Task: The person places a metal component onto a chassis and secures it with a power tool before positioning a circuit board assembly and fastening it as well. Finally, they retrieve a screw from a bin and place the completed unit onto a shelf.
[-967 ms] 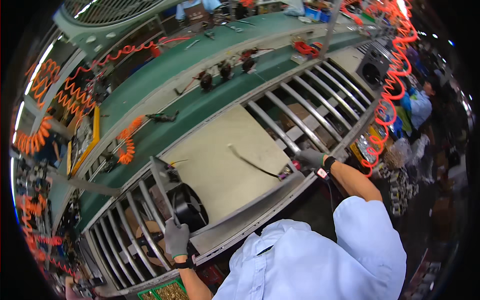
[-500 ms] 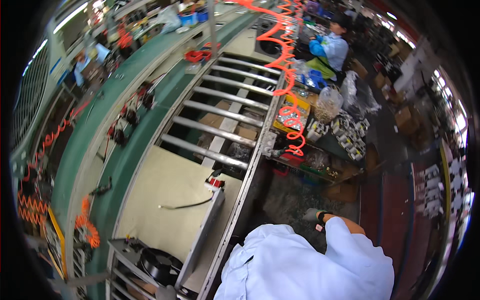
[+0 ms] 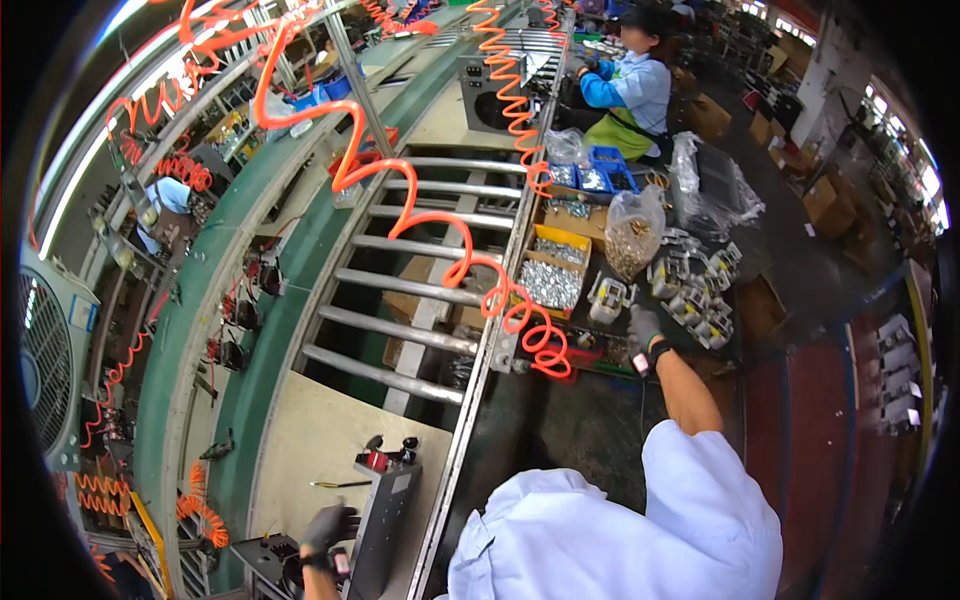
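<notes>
My left hand (image 3: 330, 526), in a dark grey glove, is beside a grey metal housing (image 3: 388, 515) on the roller line. Its fingers are stretched toward the housing's upper edge; contact is unclear. A red switch-like part (image 3: 377, 460) with black pieces sits at the far end of the housing, and a thin cable (image 3: 340, 485) lies next to it. My right arm reaches forward, and my gloved right hand (image 3: 645, 328) is just right of a white part (image 3: 608, 299). Its fingers point forward and look straight, with nothing visible in them.
A yellow bin (image 3: 553, 270) of small metal pieces, a clear bag (image 3: 633, 235) and several white-and-yellow parts (image 3: 690, 295) lie ahead right. Coiled orange hose (image 3: 470, 262) hangs over the metal rollers (image 3: 395, 325). A co-worker (image 3: 630, 85) sits farther off, near a speaker-like grey box (image 3: 490, 95).
My right hand has moved forward from low beside my body to the white parts. My left hand has moved up from near the black fan to the housing. The view has shifted.
</notes>
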The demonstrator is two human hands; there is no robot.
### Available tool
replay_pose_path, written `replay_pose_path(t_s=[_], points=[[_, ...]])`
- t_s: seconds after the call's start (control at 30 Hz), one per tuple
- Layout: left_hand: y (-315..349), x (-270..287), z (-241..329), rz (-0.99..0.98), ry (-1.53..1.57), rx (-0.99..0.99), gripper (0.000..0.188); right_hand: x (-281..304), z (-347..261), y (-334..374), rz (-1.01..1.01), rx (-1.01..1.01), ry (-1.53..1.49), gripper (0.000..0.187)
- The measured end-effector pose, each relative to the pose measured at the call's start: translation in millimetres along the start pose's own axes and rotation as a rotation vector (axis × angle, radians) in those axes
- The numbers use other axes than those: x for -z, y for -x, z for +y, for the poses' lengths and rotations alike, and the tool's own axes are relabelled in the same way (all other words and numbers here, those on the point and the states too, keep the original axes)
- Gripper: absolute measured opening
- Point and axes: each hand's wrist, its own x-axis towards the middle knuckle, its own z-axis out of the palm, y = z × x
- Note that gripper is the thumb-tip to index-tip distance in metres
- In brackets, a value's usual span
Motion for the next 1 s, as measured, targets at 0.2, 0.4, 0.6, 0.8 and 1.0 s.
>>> replay_pose_path(t_s=[0.2, 0.4, 0.6, 0.8, 1.0], points=[[-71, -31, 37, -0.306, 0.1, -0.036, 0.042, -14, -32, -80, 0.033, 0.322, 0.616, 0.07], [-136, -12, 59, -0.531, 0.521, 0.153, 0.034, -27, 0, -119, 0.121, -0.148, -0.065, 0.074], [-130, -3, 58, -0.396, 0.454, -0.087, 0.05, -32, -3, -116, 0.061, -0.149, -0.364, 0.06], [-151, -2, 29, -0.176, 0.599, -0.039, 0.036, -43, -22, -55, -0.088, -0.15, -0.648, 0.037], [-111, -12, 64, -0.337, -0.027, -0.306, 0.034, -67, -44, 16, 0.125, 0.442, -0.176, 0.023]])
